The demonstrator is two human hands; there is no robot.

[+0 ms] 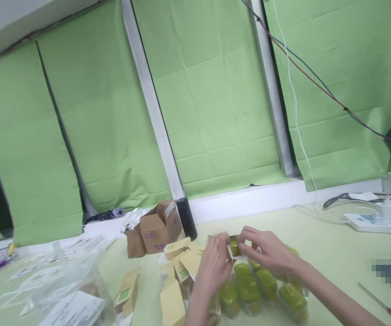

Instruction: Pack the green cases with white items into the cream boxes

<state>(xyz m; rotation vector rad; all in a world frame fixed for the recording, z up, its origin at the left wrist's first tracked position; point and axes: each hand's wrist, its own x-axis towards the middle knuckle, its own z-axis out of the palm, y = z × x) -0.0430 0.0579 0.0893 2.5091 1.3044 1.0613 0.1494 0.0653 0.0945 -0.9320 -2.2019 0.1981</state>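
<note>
My left hand is closed around a small cardboard box whose open end faces my right hand. Inside that opening a green thing shows, partly hidden by the fingers. My right hand has its thumb and fingers bent together at the box's edge, apparently pinching a flap; the exact grip is blurred. Under and in front of my hands stand several small clear containers with green tops. Left of my left wrist lies a pile of tan small boxes, some with a green label.
Behind the pile are a brown carton and a black cylinder. Clear plastic bags lie at left beside a single tan box. A power strip with cables and a red-handled screwdriver are at right.
</note>
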